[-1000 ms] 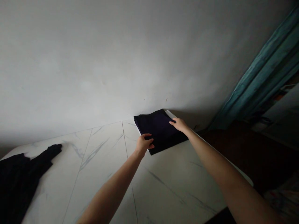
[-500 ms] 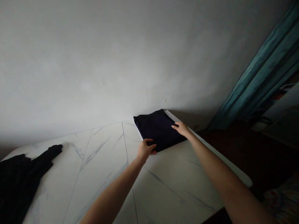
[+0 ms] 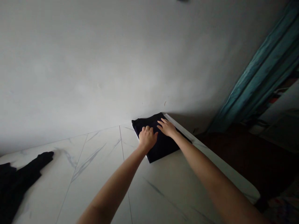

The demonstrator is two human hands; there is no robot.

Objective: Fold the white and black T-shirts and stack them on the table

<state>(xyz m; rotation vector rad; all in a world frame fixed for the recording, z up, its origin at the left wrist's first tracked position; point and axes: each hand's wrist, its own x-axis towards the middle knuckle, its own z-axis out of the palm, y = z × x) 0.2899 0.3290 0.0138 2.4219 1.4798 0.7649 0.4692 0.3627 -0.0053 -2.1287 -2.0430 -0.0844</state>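
Left hand (image 3: pixel 147 137) farther up black cloth (image 3: pixel 163 147)

Matt folded cloth (image 3: pixel 163 147), matt loose cloth (image 3: pixel 21 182), smooth marble-patterned tabletop (image 3: pixel 93 171), matt, slightly uneven wall (image 3: pixel 98 62), fabric curtain (image 3: pixel 257 77)

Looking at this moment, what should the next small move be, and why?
Probably smooth the folded dark cloth toward its far edge with the right hand: that edge looks slightly wavy beside the wall, and the right hand's spread fingers point its way. The left hand, over the cloth's left side, could steady it.
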